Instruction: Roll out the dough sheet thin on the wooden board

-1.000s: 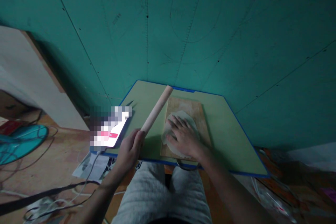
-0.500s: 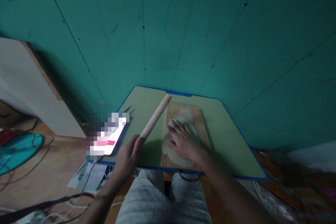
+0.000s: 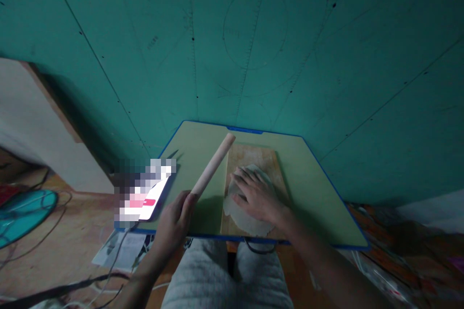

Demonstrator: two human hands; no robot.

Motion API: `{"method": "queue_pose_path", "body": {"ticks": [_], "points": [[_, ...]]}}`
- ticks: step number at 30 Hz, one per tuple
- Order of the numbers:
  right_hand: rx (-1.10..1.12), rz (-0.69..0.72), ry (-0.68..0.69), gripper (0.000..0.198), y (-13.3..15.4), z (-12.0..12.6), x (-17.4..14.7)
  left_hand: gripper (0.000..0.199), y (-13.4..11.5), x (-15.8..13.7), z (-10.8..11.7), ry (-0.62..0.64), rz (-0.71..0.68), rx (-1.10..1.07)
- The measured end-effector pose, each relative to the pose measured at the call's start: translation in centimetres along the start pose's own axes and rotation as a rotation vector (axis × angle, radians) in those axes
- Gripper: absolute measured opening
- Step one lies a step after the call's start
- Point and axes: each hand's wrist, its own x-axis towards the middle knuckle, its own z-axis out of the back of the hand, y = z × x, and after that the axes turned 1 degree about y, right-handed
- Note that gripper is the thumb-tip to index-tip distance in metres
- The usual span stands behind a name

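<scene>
My left hand (image 3: 178, 215) is closed round the near end of a pale wooden rolling pin (image 3: 213, 164), which slants up and away above the green board. Flat on a sheet of rolled-out dough (image 3: 250, 219) lies my right hand (image 3: 255, 195), its fingers stretched out. The thin dough has an uneven, roundish outline. Beneath it is a wooden cutting board (image 3: 255, 154), partly hidden by the dough and my right forearm.
The cutting board rests on a blue-edged green table top (image 3: 311, 178). At its left side stands a lit tablet or phone screen (image 3: 148, 203), partly pixelated, with a cable. A dark pointed thing (image 3: 173, 154) lies behind it. A green wall (image 3: 232, 48) rises beyond.
My right hand has shifted slightly on the dough, staying flat. The rolling pin stays in my left hand. The whole view has moved a little.
</scene>
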Motion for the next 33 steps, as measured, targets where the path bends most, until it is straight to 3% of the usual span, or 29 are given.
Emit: {"method": "queue_pose_path", "body": {"ticks": [7, 13, 18, 33], "points": [[-0.018, -0.043, 0.041, 0.06, -0.7, 0.4, 0.5, 0.046, -0.1, 0.1, 0.0, 0.008, 0.007, 0.045], [0.029, -0.02, 0.04, 0.061, 2.2, -0.1, -3.9, 0.047, 0.0, 0.2, 0.0, 0.017, 0.001, 0.072], [0.035, 0.001, -0.007, 0.058, 2.3, -0.8, -6.0, 0.048, 0.1, 0.2, 0.2, 0.038, -0.004, 0.09], [0.002, 0.028, 0.016, 0.051, -1.4, 0.5, -3.6, 0.047, 0.3, 0.2, 0.1, 0.024, -0.034, 0.074]]}}
